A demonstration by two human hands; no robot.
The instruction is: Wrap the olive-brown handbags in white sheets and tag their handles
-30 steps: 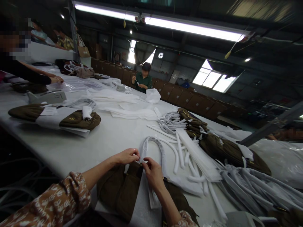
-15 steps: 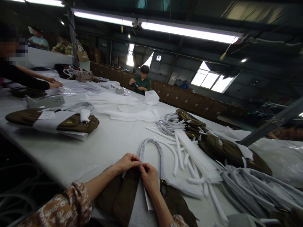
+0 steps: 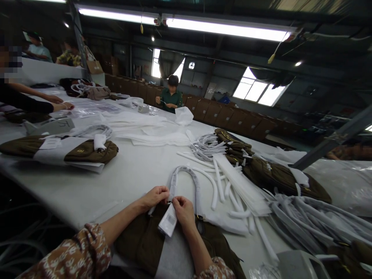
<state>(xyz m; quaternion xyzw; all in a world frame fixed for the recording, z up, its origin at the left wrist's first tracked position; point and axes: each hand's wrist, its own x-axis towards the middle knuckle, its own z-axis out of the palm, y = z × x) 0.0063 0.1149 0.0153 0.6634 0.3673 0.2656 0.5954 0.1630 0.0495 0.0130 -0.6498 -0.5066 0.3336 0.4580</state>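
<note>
An olive-brown handbag [image 3: 142, 244] lies in front of me, with a pale wrapping sheet [image 3: 176, 257] across its middle. Its handle [image 3: 186, 169], wrapped in grey-white covering, arches up behind my hands. At the handle's left base, my left hand [image 3: 157, 195] is closed in a pinch; what its fingertips hold is too small to make out. My right hand [image 3: 184, 211] pinches beside it, at the top of a white tag [image 3: 167, 221] with a printed barcode. The tag hangs at a slant over the bag's front.
Another wrapped bag [image 3: 84, 153] lies at left. White foam tubes [image 3: 215, 193], flat white strips [image 3: 241, 186] and stacked brown bags [image 3: 276, 174] lie at right, near wrapped handles [image 3: 308, 221]. A grey plastic object [image 3: 302, 263] stands front right. Co-workers sit across and left.
The tag has swung round and now shows its barcode face below my fingers. My hands have parted slightly at the handle base. The whole view has shifted a little.
</note>
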